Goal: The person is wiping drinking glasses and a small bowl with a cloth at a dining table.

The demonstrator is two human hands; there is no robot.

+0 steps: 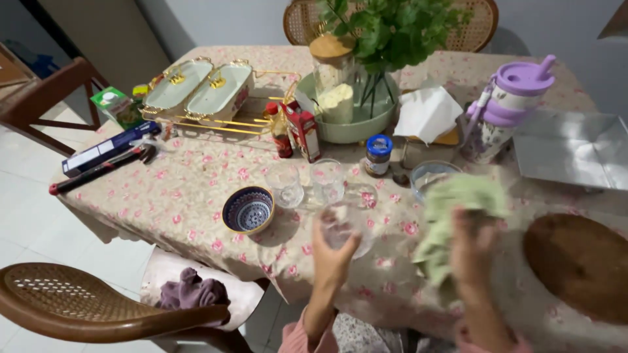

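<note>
We see the left hand (332, 252) near the table's front edge, its fingers wrapped around a clear drinking glass (341, 227) and holding it just above the flowered tablecloth (190, 189). The right hand (472, 252) is at about three o'clock from the glass, blurred, with its fingers closed on a pale green cloth (458, 216) bunched up over them; how tightly they press we cannot tell. At about eleven o'clock from the held glass stand two more empty glasses (286, 185), side by side, and at nine o'clock sits a small blue patterned bowl (248, 210). At about one o'clock from the glass is a little jar with a blue lid (378, 155), and beyond it a green tray (353, 127) holding a tall jar with a cork lid (332, 78) and a leafy plant (392, 29). A purple lidded cup with a straw (507, 108) stands at the far right, a round wooden board (579, 265) at the near right. A wicker chair (98, 304) sits at lower left.
</note>
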